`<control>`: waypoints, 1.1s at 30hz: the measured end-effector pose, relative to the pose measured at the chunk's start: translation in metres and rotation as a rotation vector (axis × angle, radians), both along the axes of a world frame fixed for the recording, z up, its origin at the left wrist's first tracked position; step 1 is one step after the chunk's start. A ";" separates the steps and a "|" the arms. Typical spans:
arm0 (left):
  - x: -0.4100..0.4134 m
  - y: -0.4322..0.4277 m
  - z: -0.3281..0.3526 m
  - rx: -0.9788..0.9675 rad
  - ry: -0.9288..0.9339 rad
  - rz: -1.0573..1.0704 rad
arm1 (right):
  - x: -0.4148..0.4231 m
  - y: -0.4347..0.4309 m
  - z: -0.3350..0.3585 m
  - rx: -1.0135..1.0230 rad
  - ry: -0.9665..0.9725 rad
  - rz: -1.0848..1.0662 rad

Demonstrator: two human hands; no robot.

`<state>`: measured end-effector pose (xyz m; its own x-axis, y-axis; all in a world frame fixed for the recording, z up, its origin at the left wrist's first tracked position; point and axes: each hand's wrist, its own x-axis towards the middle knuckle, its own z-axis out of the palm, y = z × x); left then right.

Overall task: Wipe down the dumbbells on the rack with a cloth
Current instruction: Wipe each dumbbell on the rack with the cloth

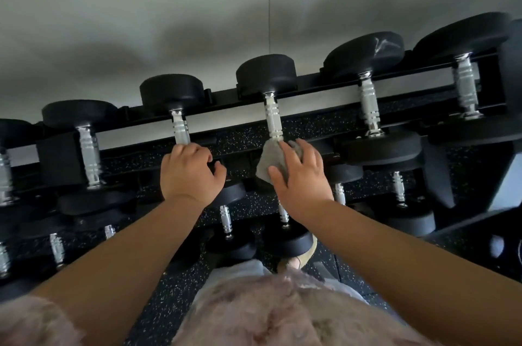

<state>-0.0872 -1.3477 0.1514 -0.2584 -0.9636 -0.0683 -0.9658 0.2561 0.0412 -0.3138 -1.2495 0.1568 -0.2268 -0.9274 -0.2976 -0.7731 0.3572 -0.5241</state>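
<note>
Several black dumbbells with ribbed silver handles lie across the top tier of a black rack (324,81). My right hand (300,176) presses a grey cloth (272,160) over the near head of the middle dumbbell (273,119), fingers spread across the cloth. That near head is hidden under cloth and hand. My left hand (189,173) curls over the near head of the neighbouring dumbbell (180,126) to the left, just below its handle.
A lower tier holds smaller dumbbells (226,221) under my forearms. A pale wall (197,6) rises right behind the rack. Speckled black rubber flooring (158,303) lies below, with my shoe (299,258) near the rack's foot. A larger dumbbell (370,102) sits to the right.
</note>
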 end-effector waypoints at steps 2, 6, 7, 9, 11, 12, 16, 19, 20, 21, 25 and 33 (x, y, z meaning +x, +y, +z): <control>0.001 0.000 -0.001 -0.012 0.026 0.003 | 0.012 -0.003 -0.001 -0.121 0.164 0.165; -0.001 0.001 0.001 0.018 0.023 0.018 | -0.020 -0.007 -0.007 -0.137 0.147 0.306; -0.001 0.001 0.001 0.031 0.030 0.028 | -0.032 -0.007 -0.007 -0.062 0.099 0.285; -0.001 0.001 0.000 0.050 0.043 0.053 | -0.045 -0.009 -0.008 0.038 -0.027 0.193; -0.002 0.001 0.000 0.067 0.055 0.077 | -0.044 -0.018 -0.006 0.081 -0.107 0.092; -0.002 0.001 0.000 0.076 0.057 0.083 | -0.041 -0.026 -0.004 0.110 -0.098 0.062; -0.004 0.001 0.005 0.115 0.069 0.123 | -0.039 -0.070 0.007 0.175 0.043 -0.004; -0.003 -0.001 0.006 0.162 0.170 0.272 | -0.045 -0.100 0.005 0.095 -0.037 -0.136; -0.002 -0.003 0.006 0.170 0.229 0.341 | -0.043 -0.107 0.004 0.065 -0.106 -0.155; -0.001 -0.005 0.006 0.171 0.301 0.420 | -0.039 -0.112 0.004 0.051 -0.198 -0.149; -0.002 -0.009 0.008 0.092 0.321 0.510 | -0.024 -0.105 0.000 0.241 -0.219 0.049; -0.003 -0.008 0.000 0.047 0.219 0.426 | -0.013 -0.127 0.007 0.325 -0.031 -0.017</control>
